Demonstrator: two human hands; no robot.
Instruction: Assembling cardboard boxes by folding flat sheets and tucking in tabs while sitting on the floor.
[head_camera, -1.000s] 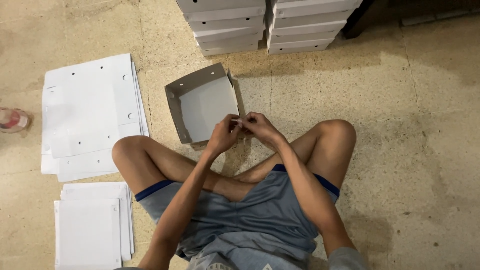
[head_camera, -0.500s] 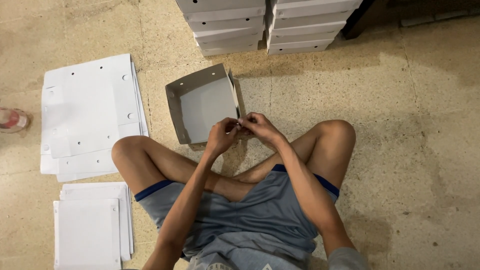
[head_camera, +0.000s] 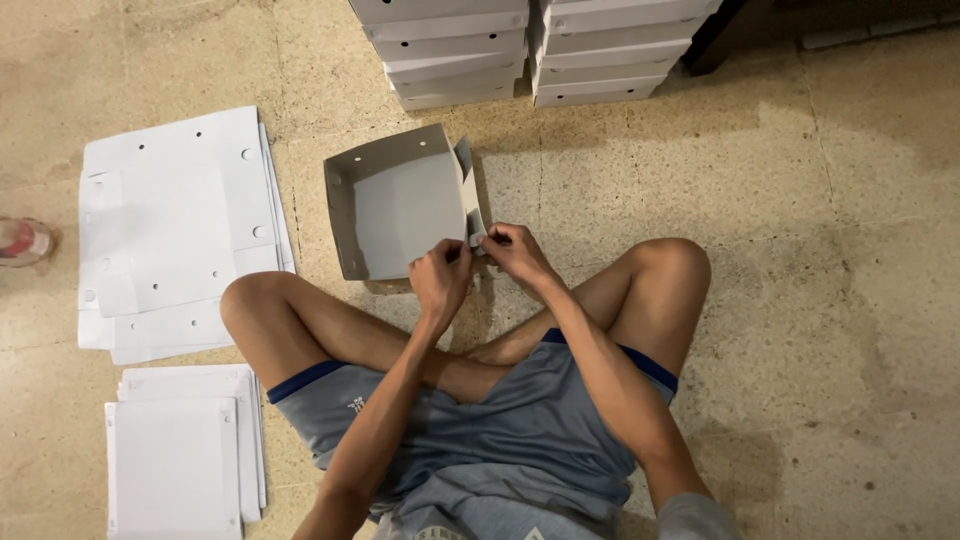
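pinching the grey box (head_camera: 395, 205) corner flap, left hand (head_camera: 440, 277) and right hand (head_camera: 512, 250) both grip closed.

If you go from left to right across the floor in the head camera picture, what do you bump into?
Red-and-white thing at the edge → flat white sheets → half-folded grey box → left hand → right hand → right knee.

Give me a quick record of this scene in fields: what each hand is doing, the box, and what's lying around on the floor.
left hand: pinching the near corner of the half-folded box
right hand: gripping the corner flap beside it
half-folded box: grey cardboard, open top, on the floor
flat sheets: white, punched, stacked at left
smaller sheets: lower left
finished boxes: two stacks at top
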